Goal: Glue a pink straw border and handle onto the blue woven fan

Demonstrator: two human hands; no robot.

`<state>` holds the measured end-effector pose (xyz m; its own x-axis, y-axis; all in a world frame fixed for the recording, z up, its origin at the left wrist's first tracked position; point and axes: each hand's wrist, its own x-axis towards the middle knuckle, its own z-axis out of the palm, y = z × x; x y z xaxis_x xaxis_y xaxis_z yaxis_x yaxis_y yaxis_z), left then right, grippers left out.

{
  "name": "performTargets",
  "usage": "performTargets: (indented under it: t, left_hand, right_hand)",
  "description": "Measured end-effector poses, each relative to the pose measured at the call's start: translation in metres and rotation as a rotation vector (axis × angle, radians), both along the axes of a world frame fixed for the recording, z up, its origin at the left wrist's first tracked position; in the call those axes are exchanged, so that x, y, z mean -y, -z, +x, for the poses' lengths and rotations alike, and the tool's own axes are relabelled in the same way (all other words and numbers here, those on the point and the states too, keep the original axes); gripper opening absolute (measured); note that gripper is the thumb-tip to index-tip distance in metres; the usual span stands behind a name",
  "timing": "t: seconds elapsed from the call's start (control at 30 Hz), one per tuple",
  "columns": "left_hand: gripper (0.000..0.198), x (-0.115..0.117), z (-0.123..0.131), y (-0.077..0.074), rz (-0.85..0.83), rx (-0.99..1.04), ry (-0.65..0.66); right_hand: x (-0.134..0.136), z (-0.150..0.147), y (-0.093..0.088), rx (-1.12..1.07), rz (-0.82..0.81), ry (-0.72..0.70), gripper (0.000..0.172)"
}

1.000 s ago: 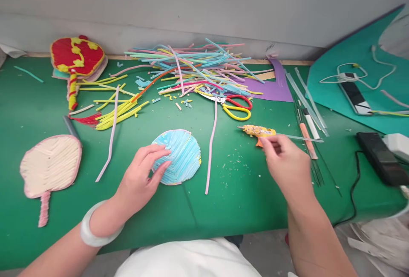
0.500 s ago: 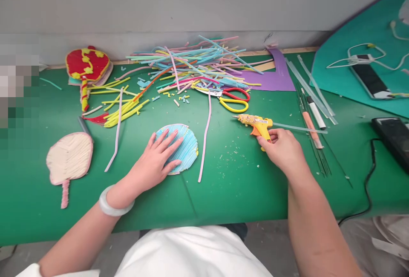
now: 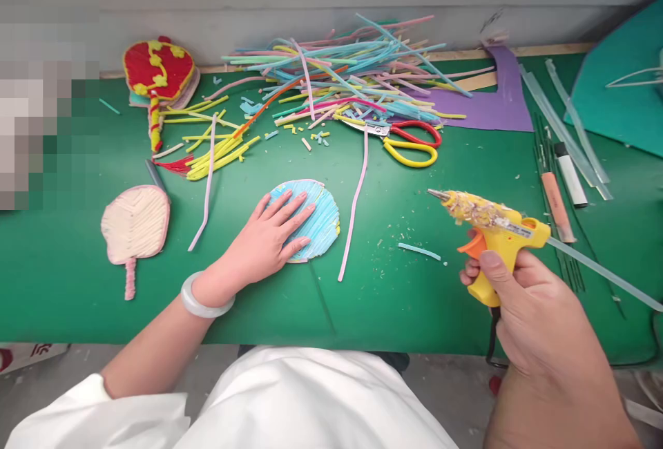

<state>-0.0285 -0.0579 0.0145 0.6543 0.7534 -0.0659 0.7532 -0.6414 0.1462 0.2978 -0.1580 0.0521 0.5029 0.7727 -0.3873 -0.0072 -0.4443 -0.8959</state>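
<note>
My left hand [image 3: 266,238] lies flat with fingers spread on a round light-blue woven disc [image 3: 318,217] on the green table [image 3: 394,297]. My right hand [image 3: 528,311] is wrapped round the handle of a yellow glue gun [image 3: 489,228], lifted off the table with its nozzle pointing left toward the disc. A clear glue stick [image 3: 601,273] sticks out of the gun's back. A long pink strip [image 3: 355,204] lies just right of the disc.
A heap of coloured strips [image 3: 342,76] lies at the back, with red-and-yellow scissors [image 3: 409,141] in front. A cream fan [image 3: 135,224] and a red fan [image 3: 158,72] lie on the left. Purple sheet [image 3: 487,103], glue sticks [image 3: 564,131] and pens [image 3: 562,190] are at right.
My right hand has closed on the glue gun and lifted it off the table toward me. My left hand has flattened on the blue disc. The camera has tilted down.
</note>
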Motion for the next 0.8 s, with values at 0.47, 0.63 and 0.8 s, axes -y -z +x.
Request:
performTargets:
  t: [0.47, 0.63, 0.8]
  left_hand:
    - [0.061, -0.02, 0.014, 0.005, -0.032, 0.022, 0.078]
    - [0.06, -0.019, 0.013, 0.009, -0.009, 0.008, 0.053]
    - [0.059, -0.019, 0.014, 0.01, 0.01, -0.016, 0.042]
  right_hand:
    - [0.028, -0.065, 0.008, -0.303, -0.288, -0.361, 0.049]
    - [0.032, -0.084, 0.014, -0.371, -0.332, -0.352, 0.059]
    - [0.033, -0.088, 0.016, -0.419, -0.349, -0.312, 0.063]
